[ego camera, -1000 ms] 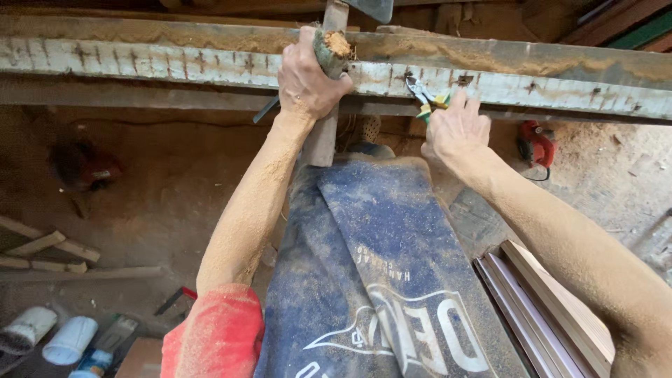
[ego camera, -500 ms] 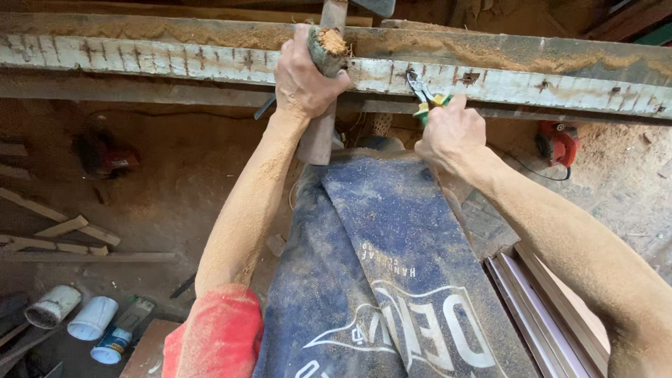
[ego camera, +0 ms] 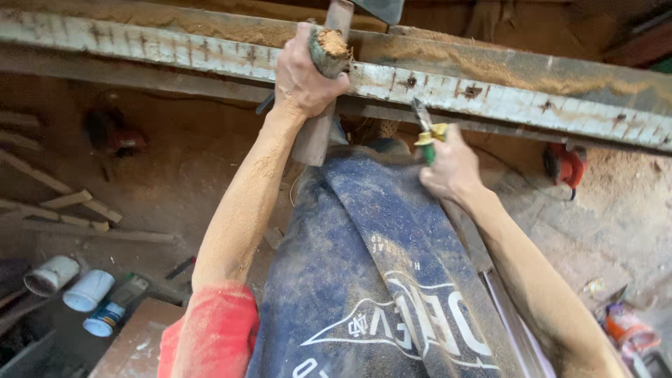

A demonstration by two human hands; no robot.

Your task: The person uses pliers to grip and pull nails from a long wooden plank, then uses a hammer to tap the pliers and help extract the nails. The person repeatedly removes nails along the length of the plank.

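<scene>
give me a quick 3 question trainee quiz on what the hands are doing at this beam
1. True or false: the left hand grips a hammer handle.
2. Which tool does the right hand hold? A) screwdriver B) pliers C) chisel
3. Fill in: the pliers' metal tip points up at the white-painted ____.

Key: 1 true; 2 B; 3 beam. The pliers have yellow and green grips. The hammer's worn wooden end sticks out above the fist, and sawdust coats both forearms.
</scene>
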